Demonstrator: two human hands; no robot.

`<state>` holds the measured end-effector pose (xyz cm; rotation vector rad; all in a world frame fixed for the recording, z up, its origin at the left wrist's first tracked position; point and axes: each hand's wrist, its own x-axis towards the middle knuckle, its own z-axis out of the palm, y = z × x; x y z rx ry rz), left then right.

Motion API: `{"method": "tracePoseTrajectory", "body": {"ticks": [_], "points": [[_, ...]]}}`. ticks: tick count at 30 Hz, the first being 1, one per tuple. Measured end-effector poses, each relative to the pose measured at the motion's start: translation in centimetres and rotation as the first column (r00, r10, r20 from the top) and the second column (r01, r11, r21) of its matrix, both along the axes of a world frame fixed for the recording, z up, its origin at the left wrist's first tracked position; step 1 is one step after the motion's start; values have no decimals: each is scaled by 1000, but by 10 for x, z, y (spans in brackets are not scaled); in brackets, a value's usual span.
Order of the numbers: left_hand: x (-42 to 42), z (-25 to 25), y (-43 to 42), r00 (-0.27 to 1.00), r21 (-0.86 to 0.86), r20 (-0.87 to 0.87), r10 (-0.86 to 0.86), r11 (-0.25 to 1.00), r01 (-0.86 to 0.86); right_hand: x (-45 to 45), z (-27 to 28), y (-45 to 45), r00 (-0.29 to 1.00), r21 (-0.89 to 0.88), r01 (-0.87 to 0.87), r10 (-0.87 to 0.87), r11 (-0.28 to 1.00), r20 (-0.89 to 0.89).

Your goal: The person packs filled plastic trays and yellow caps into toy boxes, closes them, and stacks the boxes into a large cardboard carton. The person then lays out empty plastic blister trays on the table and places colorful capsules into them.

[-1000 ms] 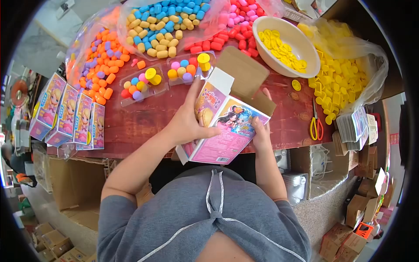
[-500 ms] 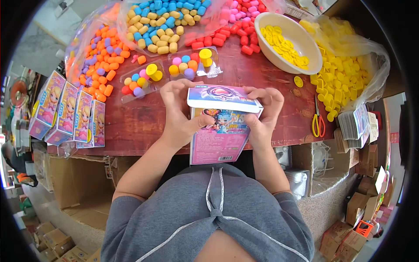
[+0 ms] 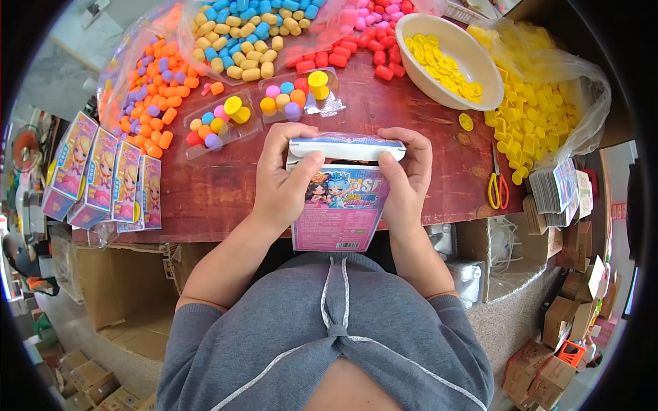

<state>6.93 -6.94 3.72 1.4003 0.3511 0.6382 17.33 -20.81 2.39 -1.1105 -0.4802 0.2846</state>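
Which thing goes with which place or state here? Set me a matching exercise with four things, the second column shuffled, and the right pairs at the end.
Things:
1. Scissors
2. White bowl
3. Box with a barcode
4. Row of four boxes

Places and states:
A. Between the left hand and right hand, top flap not fully shut
B. Holding yellow discs
C. At the left end of the table
D. Showing one yellow and one red handle

Right pairs: 1-D, 2-B, 3-A, 4-C

No legible words; a barcode (image 3: 347,245) and illegible small print (image 3: 323,222) on the pink box (image 3: 343,211).
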Motion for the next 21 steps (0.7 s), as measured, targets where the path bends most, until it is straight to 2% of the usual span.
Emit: {"method": "tracePoseTrajectory", "body": {"ticks": [4, 5, 7, 9, 11, 12, 14, 16, 17, 19, 21], "points": [[0, -24, 5, 996, 235, 72, -56, 971, 37, 12, -18, 0, 995, 72, 13, -20, 997, 93], [0, -25, 7, 996, 233, 72, -53, 972, 35, 15, -20, -1, 995, 69, 11, -18, 998, 93], [-2, -28, 11, 996, 193, 71, -60, 980, 46, 19, -23, -2, 920, 13, -119, 106, 993, 378], [-4, -29, 14, 995, 153, 70, -70, 986, 58, 22, -25, -3, 751, -74, -226, 222, 971, 621], [-5, -25, 16, 985, 93, 49, -166, 983, 161, 21, -19, -4, 746, -96, -212, 224, 973, 627], [-5, -23, 17, 985, 93, 50, -166, 983, 161, 22, -13, -5, 739, -116, -200, 227, 973, 635], [-6, -19, 22, 980, 7, 181, -82, 997, 82, 23, -6, -5, 722, -155, -176, 235, 972, 651], [-25, -14, 51, 990, 139, 93, 103, 984, -116, 34, -5, -8, 891, -47, 112, -79, 993, 448], [-37, -14, 64, 989, 141, 95, 112, 982, -125, 42, 0, -8, 938, 50, 238, -243, 970, 248], [-62, -14, 79, 986, 112, -152, -73, 990, 90, 59, 5, -5, 934, 165, 355, -340, 920, -111], [-74, -17, 59, 975, 87, -222, -6, 996, 26, 67, -4, 9, 954, 254, 268, -219, 929, -206]]}}
